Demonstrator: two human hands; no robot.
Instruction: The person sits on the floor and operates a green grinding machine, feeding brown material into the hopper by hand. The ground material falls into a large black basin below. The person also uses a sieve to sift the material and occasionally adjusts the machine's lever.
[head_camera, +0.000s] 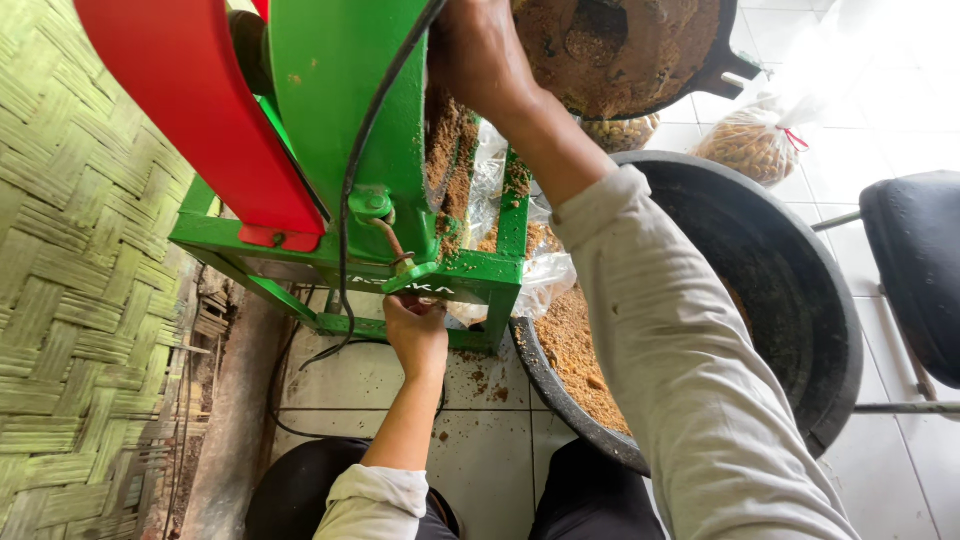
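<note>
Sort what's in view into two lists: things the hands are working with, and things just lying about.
In use:
- left hand under the green machine, at its frame
- right hand up at the machine's outlet
- clear plastic bag hanging below it
- black basin holding brown crumbs

Lying about:
- tied bag of nuts
- black stool
- woven mat wall

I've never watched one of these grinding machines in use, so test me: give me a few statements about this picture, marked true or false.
1. The machine's frame is green. True.
2. The left hand is under the frame's lower edge. True.
3. The big black basin is filled with water. False: it holds brown ground meal.
4. The right hand rests on the floor. False: it is raised at the machine's upper part.
5. A clear bag of brownish pieces lies on the white tile floor. True.
</note>
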